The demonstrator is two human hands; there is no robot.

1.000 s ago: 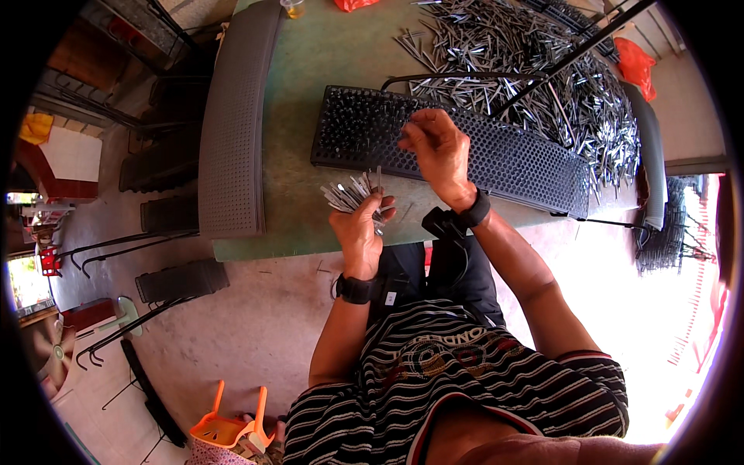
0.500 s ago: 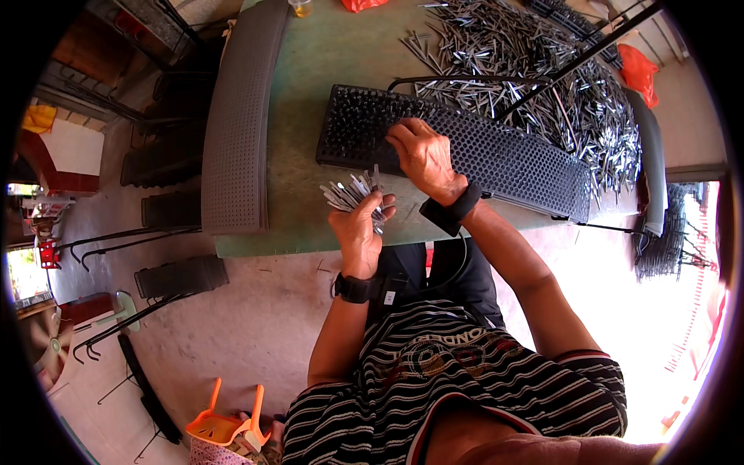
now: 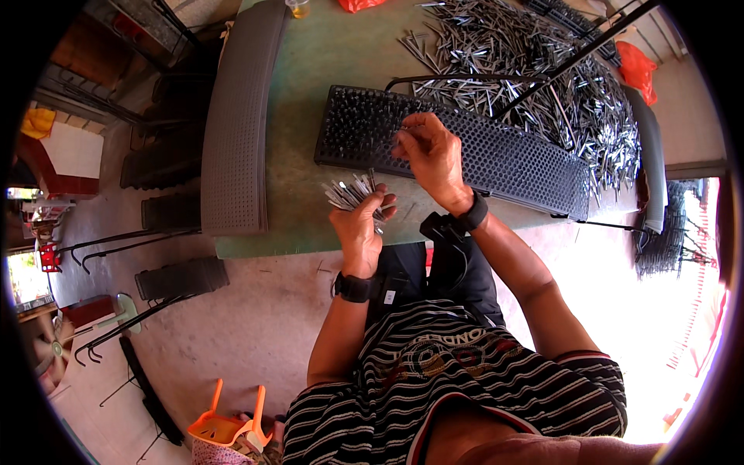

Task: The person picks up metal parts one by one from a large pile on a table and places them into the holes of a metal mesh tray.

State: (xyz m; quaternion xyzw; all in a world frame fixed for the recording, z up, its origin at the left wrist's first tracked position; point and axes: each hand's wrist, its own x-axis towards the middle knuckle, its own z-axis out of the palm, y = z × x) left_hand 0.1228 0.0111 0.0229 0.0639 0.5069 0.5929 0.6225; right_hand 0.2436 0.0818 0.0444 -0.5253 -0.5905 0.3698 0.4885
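Note:
My left hand (image 3: 359, 232) is closed round a fanned bundle of thin metal strips (image 3: 349, 191), just off the near side of a long black perforated rack (image 3: 521, 169). Over the rack's left half hovers my right hand (image 3: 435, 161), its fingertips pinched together; whatever they hold is too small to make out. Rows of round holes cover the rack. Its left part is filled with upright pieces, while the holes toward the right show bare. Behind it a large heap of loose metal strips (image 3: 535, 70) spreads over the green table (image 3: 298, 147).
A stack of grey perforated panels (image 3: 239, 132) lies along the table's left side. Black bent rods (image 3: 573, 66) cross above the heap. A red plastic bag (image 3: 637, 71) is at the far right, and a cup of yellowish liquid (image 3: 298, 8) stands at the back. An orange chair (image 3: 221, 426) is lower left.
My right hand has shifted slightly right, turning at the wrist, its pinched fingers still over the rack. My left hand keeps its bundle in nearly the same place.

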